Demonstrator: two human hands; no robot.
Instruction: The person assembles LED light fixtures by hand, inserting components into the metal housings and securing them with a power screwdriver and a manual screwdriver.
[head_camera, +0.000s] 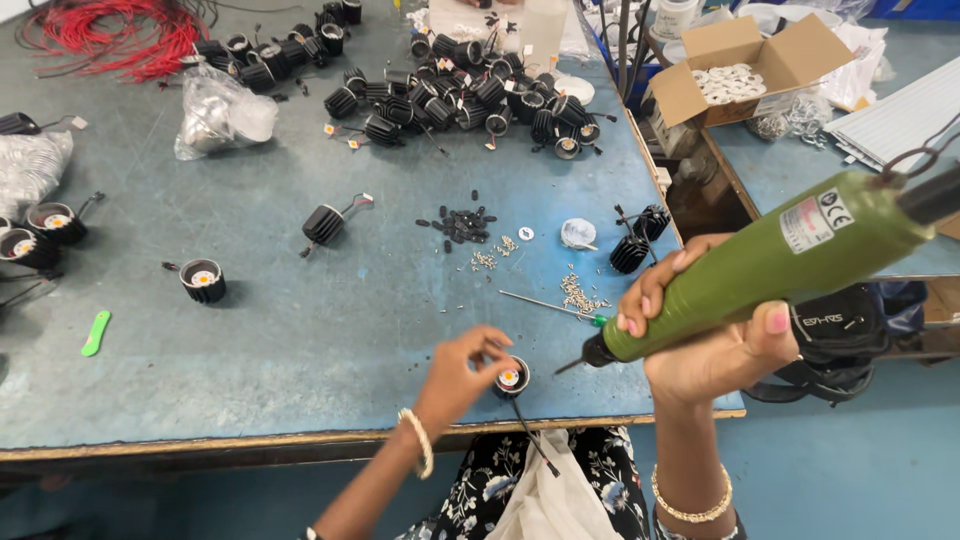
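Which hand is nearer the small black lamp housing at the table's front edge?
Left. The left hand touches the lamp housing with its fingertips; the right hand is off to its right, gripping the green electric screwdriver.

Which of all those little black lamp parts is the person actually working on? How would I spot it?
Start at the blue-grey table and follow its near wooden edge. The left hand pinches one black finned part there, beside the tip of the green power screwdriver held in the right hand. Unlike the others, it sits alone at the edge, with fingers on it.
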